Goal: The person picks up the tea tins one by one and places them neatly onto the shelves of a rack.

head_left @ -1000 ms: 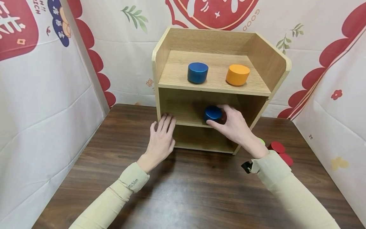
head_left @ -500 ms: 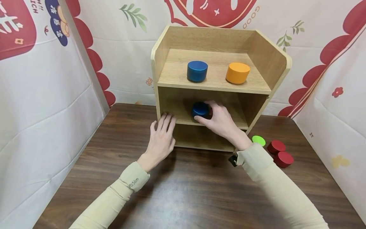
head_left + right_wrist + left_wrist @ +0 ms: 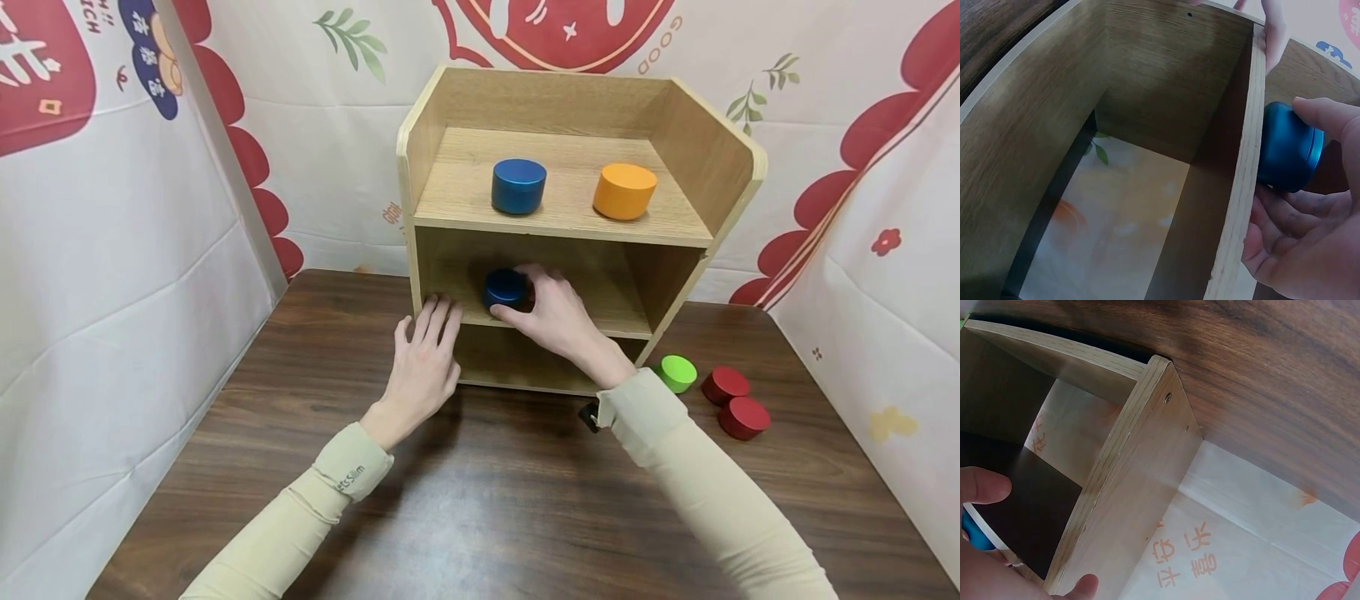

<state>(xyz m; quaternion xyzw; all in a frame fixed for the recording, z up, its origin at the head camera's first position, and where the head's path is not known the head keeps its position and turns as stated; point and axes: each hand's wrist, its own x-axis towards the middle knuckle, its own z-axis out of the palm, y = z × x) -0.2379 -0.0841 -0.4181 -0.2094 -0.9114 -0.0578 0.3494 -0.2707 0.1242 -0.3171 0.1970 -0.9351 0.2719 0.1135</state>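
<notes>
My right hand [image 3: 558, 321] holds a squat blue cylinder [image 3: 504, 288] on the middle shelf of a small wooden rack. In the right wrist view the thumb lies on one side of this blue cylinder [image 3: 1289, 147], the fingers on the other, with its base right at the shelf board [image 3: 1244, 169]. My left hand [image 3: 422, 367] rests at the rack's left side panel, fingers extended. From the left wrist, a digit shows on each side of that panel [image 3: 1129, 462]. On the top shelf [image 3: 457, 187] stand a second blue cylinder and an orange cylinder [image 3: 625, 192].
The wooden rack [image 3: 555, 104] stands at the back of the dark brown table [image 3: 480, 508]. To its right are a green cylinder [image 3: 677, 374] and two red cylinders, the nearer red cylinder [image 3: 744, 418] close beside the other. Printed white cloth [image 3: 337, 192] hangs behind and at both sides.
My right hand has moved left along the middle shelf with the blue cylinder, bringing the green and red cylinders into fuller view. My left hand has stayed in place.
</notes>
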